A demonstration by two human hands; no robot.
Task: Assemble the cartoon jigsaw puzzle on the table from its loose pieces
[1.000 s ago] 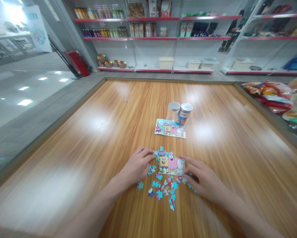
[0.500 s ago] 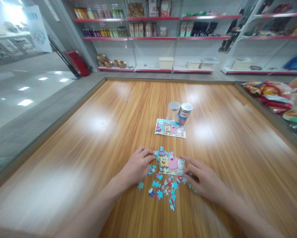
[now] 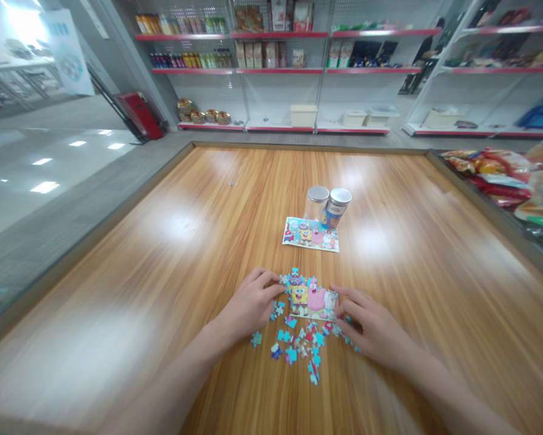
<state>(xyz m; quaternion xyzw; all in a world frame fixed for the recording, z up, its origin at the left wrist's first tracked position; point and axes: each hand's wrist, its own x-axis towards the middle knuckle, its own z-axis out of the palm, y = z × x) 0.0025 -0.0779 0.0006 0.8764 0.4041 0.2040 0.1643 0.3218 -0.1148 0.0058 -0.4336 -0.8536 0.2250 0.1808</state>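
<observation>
A partly joined jigsaw puzzle [image 3: 315,297] with a yellow and a pink cartoon figure lies flat on the wooden table. At its left side, my left hand [image 3: 252,302] rests with fingers stretched out, tips by loose blue pieces at the puzzle's upper left corner. My right hand [image 3: 366,317] has its fingers apart, the tips against the puzzle's right edge. Loose puzzle pieces [image 3: 291,354] are scattered below the joined part, several of them blue. Some pieces are partly covered by my right hand. Beyond the puzzle lies a picture card [image 3: 311,235] with the same figures.
Behind the card stand a clear jar [image 3: 315,205] and a labelled can [image 3: 337,208], both with silver lids. A tiny object [image 3: 230,183] lies farther left on the table [image 3: 172,260]. Snack packs [image 3: 498,175] are at the right edge; stocked shelves [image 3: 278,71] stand beyond.
Hardly anything differs. Both hands stay in place at the puzzle's sides, and the view has shifted very slightly.
</observation>
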